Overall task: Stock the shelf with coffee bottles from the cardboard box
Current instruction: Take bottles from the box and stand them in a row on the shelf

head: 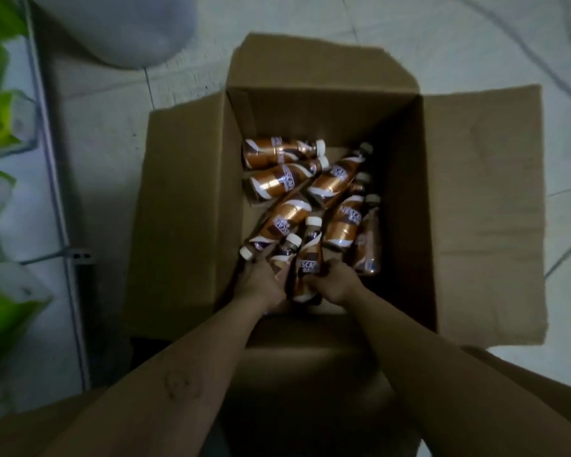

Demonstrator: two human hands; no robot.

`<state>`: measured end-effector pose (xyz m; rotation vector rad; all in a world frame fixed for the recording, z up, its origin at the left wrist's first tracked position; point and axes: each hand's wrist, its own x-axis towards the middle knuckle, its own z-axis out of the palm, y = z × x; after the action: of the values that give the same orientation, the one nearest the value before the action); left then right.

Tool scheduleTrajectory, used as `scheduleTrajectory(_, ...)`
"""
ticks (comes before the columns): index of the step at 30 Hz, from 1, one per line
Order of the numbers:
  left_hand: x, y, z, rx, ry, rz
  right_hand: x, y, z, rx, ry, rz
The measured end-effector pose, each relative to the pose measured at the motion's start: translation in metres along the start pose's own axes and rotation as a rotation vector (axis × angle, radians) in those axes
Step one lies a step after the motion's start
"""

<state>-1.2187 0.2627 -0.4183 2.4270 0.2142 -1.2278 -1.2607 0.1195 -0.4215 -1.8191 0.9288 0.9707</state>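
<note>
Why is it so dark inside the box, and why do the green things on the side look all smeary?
Head view: dim light overall, and the cardboard box has tall walls that shade the coffee bottles, though their copper labels catch some glare. The green packs at the left edge are blurred and stretched by the wide-angle lens. Both the left hand and the right hand look fairly sharp.

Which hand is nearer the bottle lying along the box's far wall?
Left. The left hand lies below that bottle, near the same side; the right hand is farther right.
</note>
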Motion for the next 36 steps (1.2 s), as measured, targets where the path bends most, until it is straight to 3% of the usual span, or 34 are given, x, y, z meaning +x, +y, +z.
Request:
scheduleTrajectory(3, 0.006, -0.004, 0.002, 0.018, 0.038, -0.016, 0.006, -0.001, 0.008, 0.090, 0.019, 0.005)
scheduleTrajectory(6, -0.006, -0.003, -0.014, -0.027, -0.028, -0.028, -0.010, -0.007, 0.005, 0.109, 0.000, 0.040)
scheduleTrajectory(9, -0.035, 0.008, -0.038, -0.174, -0.044, -0.021, -0.044, -0.012, -0.009, 0.129, 0.001, -0.038)
scheduleTrajectory(15, -0.129, 0.050, -0.121, -0.402, 0.020, 0.275, -0.144, -0.051, -0.056, 0.259, 0.142, -0.293)
scheduleTrajectory(26, -0.379, 0.088, -0.267, -0.496, 0.483, 0.925, -0.432, -0.135, -0.127, 0.349, 0.452, -0.998)
scheduleTrajectory(32, -0.473, 0.080, -0.328, -0.490, 0.678, 1.068, -0.520, -0.179, -0.137, 0.342, 0.510, -1.313)
scheduleTrajectory(36, -0.514, 0.063, -0.367, -0.386, 0.832, 1.026, -0.541, -0.220, -0.131, 0.331, 0.462, -1.435)
